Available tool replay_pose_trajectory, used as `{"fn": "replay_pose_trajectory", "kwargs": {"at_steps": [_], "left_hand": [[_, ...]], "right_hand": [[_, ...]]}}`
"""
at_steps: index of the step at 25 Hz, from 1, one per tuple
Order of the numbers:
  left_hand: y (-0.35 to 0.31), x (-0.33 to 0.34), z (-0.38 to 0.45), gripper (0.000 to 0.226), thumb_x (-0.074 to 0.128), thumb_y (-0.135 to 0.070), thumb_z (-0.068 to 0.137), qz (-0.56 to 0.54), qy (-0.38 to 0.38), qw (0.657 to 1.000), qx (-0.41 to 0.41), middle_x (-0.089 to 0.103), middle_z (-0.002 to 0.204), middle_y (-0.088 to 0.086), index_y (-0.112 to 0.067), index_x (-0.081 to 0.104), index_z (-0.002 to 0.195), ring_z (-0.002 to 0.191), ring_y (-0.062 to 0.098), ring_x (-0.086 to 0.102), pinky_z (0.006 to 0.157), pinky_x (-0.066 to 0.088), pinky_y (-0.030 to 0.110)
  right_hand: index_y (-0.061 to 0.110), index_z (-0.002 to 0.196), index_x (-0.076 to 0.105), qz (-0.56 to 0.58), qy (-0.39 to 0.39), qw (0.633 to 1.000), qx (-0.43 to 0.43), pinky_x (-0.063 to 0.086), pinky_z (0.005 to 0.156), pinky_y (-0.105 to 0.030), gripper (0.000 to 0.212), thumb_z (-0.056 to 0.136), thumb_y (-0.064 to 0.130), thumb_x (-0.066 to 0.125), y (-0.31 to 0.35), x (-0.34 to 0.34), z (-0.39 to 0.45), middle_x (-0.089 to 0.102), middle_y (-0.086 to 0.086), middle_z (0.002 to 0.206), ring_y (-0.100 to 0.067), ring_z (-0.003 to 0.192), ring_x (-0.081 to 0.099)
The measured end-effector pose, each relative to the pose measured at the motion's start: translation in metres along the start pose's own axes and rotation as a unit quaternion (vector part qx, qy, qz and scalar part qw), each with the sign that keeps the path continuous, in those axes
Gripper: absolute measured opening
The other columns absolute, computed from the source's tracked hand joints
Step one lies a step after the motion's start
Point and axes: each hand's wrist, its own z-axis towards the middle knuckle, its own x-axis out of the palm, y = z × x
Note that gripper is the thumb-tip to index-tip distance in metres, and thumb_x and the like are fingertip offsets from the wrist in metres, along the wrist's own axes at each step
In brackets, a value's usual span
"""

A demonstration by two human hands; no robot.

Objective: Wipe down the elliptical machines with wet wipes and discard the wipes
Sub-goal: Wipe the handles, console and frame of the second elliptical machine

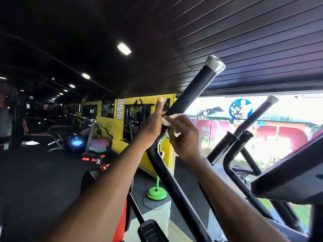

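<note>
Head view: right hand (183,137) wraps wipe (170,119) around handlebar (190,91).

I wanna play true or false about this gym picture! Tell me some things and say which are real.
1. The right hand holds a white wipe against the black handlebar. True.
2. The left hand holds a spray bottle. False: it holds no bottle; it is at the handlebar with one finger pointing up.
3. A blue ball sits on the floor at the left. True.
4. The handlebar's tip is red. False: the cap is silver.
</note>
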Motion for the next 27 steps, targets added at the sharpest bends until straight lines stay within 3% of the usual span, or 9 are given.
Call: {"fn": "replay_pose_trajectory", "kwargs": {"at_steps": [3, 8, 12, 16, 17, 20, 23, 25, 27], "left_hand": [[0.003, 0.001, 0.003, 0.097, 0.015, -0.089, 0.075, 0.027, 0.014, 0.999, 0.015, 0.068, 0.081, 0.015, -0.012, 0.073, 0.087, 0.075, 0.024, 0.063, 0.077, 0.046, 0.040], [-0.012, 0.004, 0.000, 0.083, 0.016, -0.084, 0.082, 0.046, 0.018, 0.999, 0.016, 0.072, 0.087, 0.009, -0.024, 0.074, 0.080, 0.088, 0.025, 0.068, 0.091, 0.050, 0.040], [-0.051, 0.025, 0.006, 0.094, 0.016, -0.090, 0.074, 0.060, 0.025, 0.995, 0.074, 0.074, 0.093, 0.009, -0.018, 0.074, 0.089, 0.095, 0.026, 0.069, 0.095, 0.048, 0.044], [-0.051, 0.035, 0.009, 0.076, 0.015, -0.087, 0.078, 0.031, 0.014, 0.997, 0.073, 0.072, 0.094, 0.007, -0.029, 0.065, 0.080, 0.095, 0.022, 0.068, 0.091, 0.050, 0.041], [-0.049, 0.035, 0.008, 0.084, 0.015, -0.090, 0.073, 0.039, 0.008, 0.996, 0.075, 0.072, 0.093, 0.010, -0.025, 0.068, 0.080, 0.093, 0.024, 0.069, 0.087, 0.051, 0.040], [-0.047, 0.035, 0.013, 0.102, 0.012, -0.095, 0.067, 0.064, 0.005, 0.993, 0.096, 0.070, 0.085, 0.013, -0.014, 0.070, 0.083, 0.082, 0.026, 0.066, 0.076, 0.047, 0.039], [-0.050, 0.033, 0.011, 0.093, 0.015, -0.093, 0.072, 0.057, 0.014, 0.994, 0.097, 0.072, 0.097, 0.004, -0.022, 0.073, 0.093, 0.097, 0.015, 0.066, 0.089, 0.048, 0.036], [-0.051, 0.031, 0.010, 0.095, 0.015, -0.092, 0.073, 0.073, 0.017, 0.993, 0.094, 0.073, 0.092, 0.010, -0.017, 0.071, 0.089, 0.093, 0.022, 0.068, 0.091, 0.048, 0.041], [-0.059, 0.032, 0.012, 0.092, 0.018, -0.090, 0.073, 0.084, 0.039, 0.992, 0.085, 0.071, 0.079, 0.011, -0.017, 0.072, 0.080, 0.078, 0.025, 0.067, 0.082, 0.050, 0.041]], "right_hand": [[0.008, 0.112, 0.070, 0.011, -0.164, 0.981, 0.099, 0.044, 0.063, -0.010, 0.028, 0.087, 0.001, 0.060, 0.001, -0.015, 0.036, 0.062, -0.008, 0.095, -0.007, 0.078, 0.053], [0.004, 0.111, 0.071, -0.045, -0.009, 0.999, -0.027, 0.040, 0.061, -0.015, 0.029, 0.084, -0.005, 0.064, -0.004, -0.018, 0.020, 0.062, -0.009, 0.090, -0.003, 0.075, 0.047], [0.006, 0.110, 0.070, -0.002, -0.177, 0.981, 0.077, 0.045, 0.062, -0.013, 0.029, 0.084, -0.004, 0.062, 0.000, -0.026, 0.054, 0.065, -0.007, 0.096, -0.010, 0.076, 0.057], [0.003, 0.105, 0.071, -0.021, -0.049, 0.998, -0.017, 0.048, 0.061, -0.019, 0.026, 0.082, -0.007, 0.066, -0.001, -0.020, 0.022, 0.065, -0.008, 0.087, -0.006, 0.071, 0.052], [0.004, 0.104, 0.072, -0.010, -0.062, 0.998, 0.001, 0.048, 0.062, -0.017, 0.025, 0.082, -0.006, 0.066, -0.004, -0.026, 0.030, 0.065, -0.007, 0.086, -0.007, 0.071, 0.055], [0.008, 0.102, 0.067, 0.032, -0.219, 0.967, 0.128, 0.045, 0.060, -0.014, 0.020, 0.084, 0.000, 0.063, 0.003, -0.035, 0.074, 0.066, -0.004, 0.087, -0.012, 0.071, 0.060], [0.005, 0.097, 0.070, -0.034, -0.138, 0.990, 0.008, 0.048, 0.056, -0.028, 0.019, 0.083, -0.004, 0.060, 0.006, -0.025, 0.058, 0.063, -0.007, 0.090, -0.014, 0.070, 0.056], [0.006, 0.098, 0.073, -0.039, -0.087, 0.995, -0.018, 0.049, 0.057, -0.028, 0.020, 0.083, -0.001, 0.062, 0.000, -0.036, 0.056, 0.064, -0.006, 0.089, -0.012, 0.067, 0.056], [0.008, 0.099, 0.074, -0.027, -0.169, 0.985, 0.033, 0.050, 0.060, -0.026, 0.019, 0.084, 0.003, 0.063, -0.004, -0.048, 0.079, 0.065, -0.005, 0.091, -0.007, 0.072, 0.056]]}}
